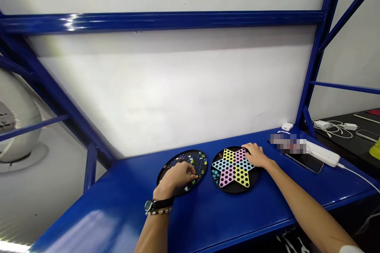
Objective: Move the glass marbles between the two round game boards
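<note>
Two round black trays sit side by side on a blue table [208,213]. The left tray [166,170] holds several coloured marbles [199,161]. My left hand [177,177] rests in it, fingers curled in a pinch over the marbles; what they grip is hidden. It wears a watch and a bead bracelet. The right tray is a Chinese checkers board [233,169] with a star of yellow, pink and light-blue points. My right hand [255,155] lies on the board's far right rim, fingers bent over the edge.
A phone [307,162] and a white power strip [322,154] lie right of the board, with a small white charger [287,127] behind. A black table [356,142] at far right carries cables and phones. Blue frame bars and a white wall stand behind. A white fan [14,126] is at the left.
</note>
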